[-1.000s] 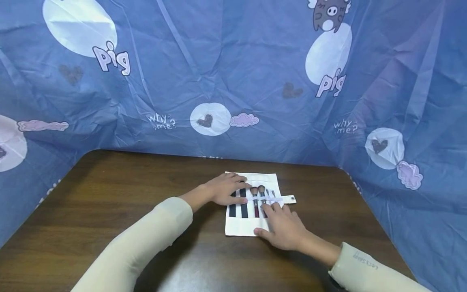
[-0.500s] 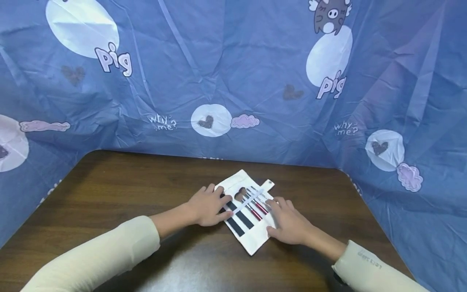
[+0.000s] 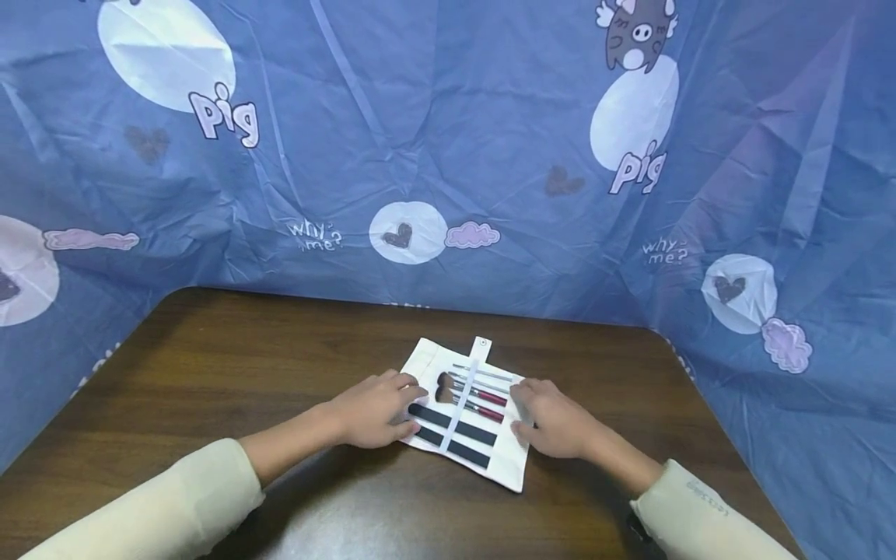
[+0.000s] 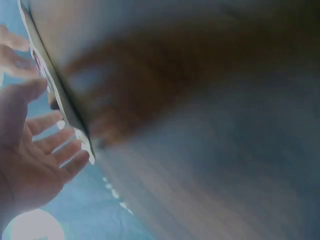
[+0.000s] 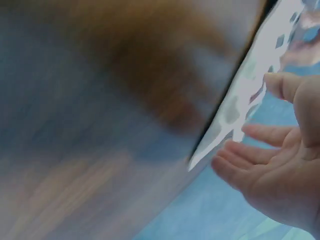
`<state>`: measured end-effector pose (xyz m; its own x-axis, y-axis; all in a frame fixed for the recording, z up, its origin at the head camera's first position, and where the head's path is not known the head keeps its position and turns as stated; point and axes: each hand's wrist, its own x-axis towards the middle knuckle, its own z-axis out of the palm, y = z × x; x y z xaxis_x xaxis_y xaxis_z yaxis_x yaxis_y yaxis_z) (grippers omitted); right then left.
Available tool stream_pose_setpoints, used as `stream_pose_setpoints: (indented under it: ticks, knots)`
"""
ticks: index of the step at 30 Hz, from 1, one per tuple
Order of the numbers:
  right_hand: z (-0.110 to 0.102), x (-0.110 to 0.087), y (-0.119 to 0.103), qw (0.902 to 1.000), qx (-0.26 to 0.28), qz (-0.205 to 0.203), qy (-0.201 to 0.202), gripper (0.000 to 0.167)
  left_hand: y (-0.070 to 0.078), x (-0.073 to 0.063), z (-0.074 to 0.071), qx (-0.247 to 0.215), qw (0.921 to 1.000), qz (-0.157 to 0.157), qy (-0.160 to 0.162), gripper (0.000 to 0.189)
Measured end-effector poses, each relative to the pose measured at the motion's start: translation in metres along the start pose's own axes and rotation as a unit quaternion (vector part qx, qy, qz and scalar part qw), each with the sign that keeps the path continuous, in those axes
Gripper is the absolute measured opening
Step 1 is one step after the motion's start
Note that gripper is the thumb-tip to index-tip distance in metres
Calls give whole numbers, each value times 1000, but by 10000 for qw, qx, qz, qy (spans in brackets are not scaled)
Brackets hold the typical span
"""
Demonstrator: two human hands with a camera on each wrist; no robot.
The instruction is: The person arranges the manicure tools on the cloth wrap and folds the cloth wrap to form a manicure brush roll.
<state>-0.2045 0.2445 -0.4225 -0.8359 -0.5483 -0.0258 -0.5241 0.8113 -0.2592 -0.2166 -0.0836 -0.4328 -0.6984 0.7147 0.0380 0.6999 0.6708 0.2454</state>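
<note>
An unrolled white brush roll lies flat on the table, slightly askew. Tucked under its pale elastic band are several makeup brushes, two with fluffy brown heads and red handles, others thin and silvery. Two black strips run along the near part. A short tab with a snap points away from me. My left hand touches the left edge, its fingers spread and nearly straight. At the right edge rests my right hand, loosely extended fingers along the cloth.
The brown wooden table has rounded far corners. A blue printed curtain hangs behind it and along both sides. Pale sleeves cover both forearms.
The brush roll has turned counterclockwise on the table, its tab swinging from the right to the far side. My left hand has shifted left and nearer; the right hand moved slightly rightward.
</note>
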Motion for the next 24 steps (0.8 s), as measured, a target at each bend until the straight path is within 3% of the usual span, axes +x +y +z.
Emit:
stream_pose_setpoints:
  ticks: [4, 6, 8, 12, 18, 24]
  knots:
    - [8, -5, -26, 9990, 268, 122, -331, 91, -10, -6, -3, -245, 9995, 67, -201, 49]
    - [12, -7, -32, 9975, 350, 222, -581, 110, -9, -11, -3, -262, 9994, 110, -189, 50]
    - [15, -7, -32, 9967, 385, 159, -697, 118, -6, -16, -3, -182, 9996, 174, -83, 50]
    - [15, -4, -19, 9964, 350, -159, -760, 120, 6, -32, -3, 118, 9993, 365, 49, 45]
    - [15, -2, -6, 9946, 412, -482, -816, 121, 27, -58, -5, 700, 9949, 731, -5, 37]
    - [14, -3, -9, 9951, 528, -456, -700, 122, 34, -66, -6, 815, 9929, 825, 257, 18]
